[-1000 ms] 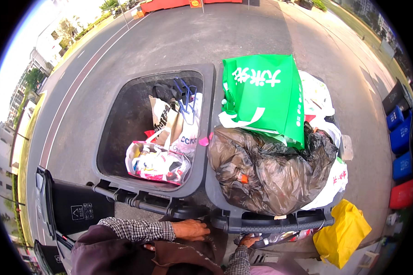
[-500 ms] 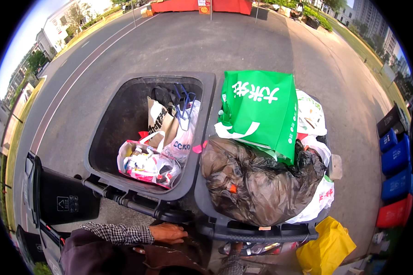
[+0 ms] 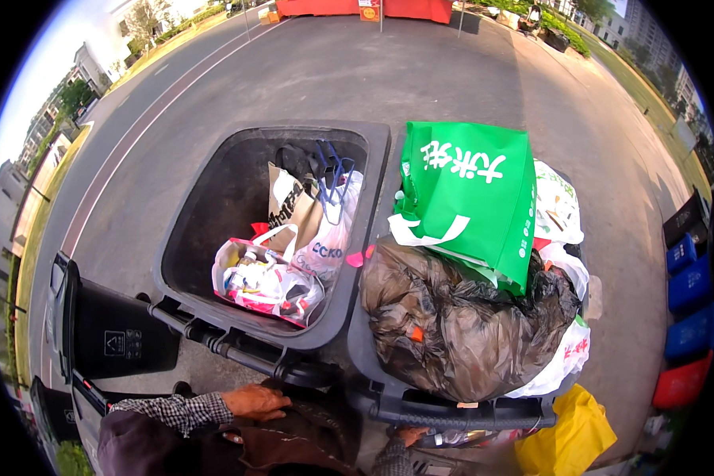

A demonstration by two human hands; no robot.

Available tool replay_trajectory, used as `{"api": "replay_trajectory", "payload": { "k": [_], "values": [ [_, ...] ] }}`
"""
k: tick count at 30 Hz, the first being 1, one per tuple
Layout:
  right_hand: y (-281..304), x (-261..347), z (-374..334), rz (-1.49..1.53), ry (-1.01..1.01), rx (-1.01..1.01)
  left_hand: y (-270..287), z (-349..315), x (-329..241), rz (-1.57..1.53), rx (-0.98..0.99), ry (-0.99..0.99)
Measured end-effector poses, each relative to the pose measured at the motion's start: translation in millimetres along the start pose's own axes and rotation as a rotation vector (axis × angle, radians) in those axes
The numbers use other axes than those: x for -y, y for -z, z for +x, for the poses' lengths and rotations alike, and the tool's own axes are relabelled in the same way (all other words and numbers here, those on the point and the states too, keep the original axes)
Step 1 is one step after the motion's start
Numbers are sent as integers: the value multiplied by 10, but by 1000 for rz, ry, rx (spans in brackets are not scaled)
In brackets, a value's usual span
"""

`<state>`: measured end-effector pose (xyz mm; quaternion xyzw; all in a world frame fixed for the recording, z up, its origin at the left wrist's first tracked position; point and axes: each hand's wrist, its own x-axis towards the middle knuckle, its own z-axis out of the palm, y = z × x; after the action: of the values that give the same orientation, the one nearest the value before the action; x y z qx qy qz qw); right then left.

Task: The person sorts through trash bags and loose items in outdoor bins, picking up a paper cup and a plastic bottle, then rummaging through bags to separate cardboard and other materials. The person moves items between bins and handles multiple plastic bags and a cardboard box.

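Observation:
My left hand (image 3: 254,402) lies over dark brown cloth below the left bin's handle bar, its visible fingers stretched out. My right hand (image 3: 411,435) is low beside the right bin's handle (image 3: 460,411); its fingers are mostly hidden. Next to it, partly covered, is a heap of packaging (image 3: 460,438). The left grey wheeled bin (image 3: 378,159) stands lidless at the top, with a brown paper bag (image 3: 289,198), a white plastic bag (image 3: 333,230) and a pink-and-white bag of waste (image 3: 266,282) inside. A large brown see-through plastic bag (image 3: 476,341) and a green carrier bag (image 3: 468,190) overfill the right bin.
A yellow bag (image 3: 567,432) sits at the right bin's near corner. More dark bins (image 3: 123,329) stand at the left. Blue bins (image 3: 690,285) and a red bin (image 3: 682,381) line the right side. A red-draped stall (image 3: 365,8) is far ahead on the pavement.
The view has shifted slightly, so the bins appear farther right. My left hand has drawn a little left, away from the bins. The bags keep their places in the bins.

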<state>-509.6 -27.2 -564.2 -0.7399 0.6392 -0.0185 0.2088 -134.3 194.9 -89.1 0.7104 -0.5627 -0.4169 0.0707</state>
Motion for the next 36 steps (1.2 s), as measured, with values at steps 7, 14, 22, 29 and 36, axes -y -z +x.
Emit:
{"api": "replay_trajectory", "payload": {
  "k": [7,14,22,29,36],
  "values": [
    [780,459,-567,49,-246,-108,-140,-208,49,-42,-33,49],
    [1429,431,-1000,-53,-4,6,149,-426,-357,-167,-94,75],
    [1860,538,-648,-34,52,215,1271,-587,-465,-649,85,-37],
    [2504,647,-725,637,15,166,1977,-700,483,-511,-331,154],
    [3245,2085,-1118,727,11,709,1896,456,2075,309,-276,438]
  ]
}}
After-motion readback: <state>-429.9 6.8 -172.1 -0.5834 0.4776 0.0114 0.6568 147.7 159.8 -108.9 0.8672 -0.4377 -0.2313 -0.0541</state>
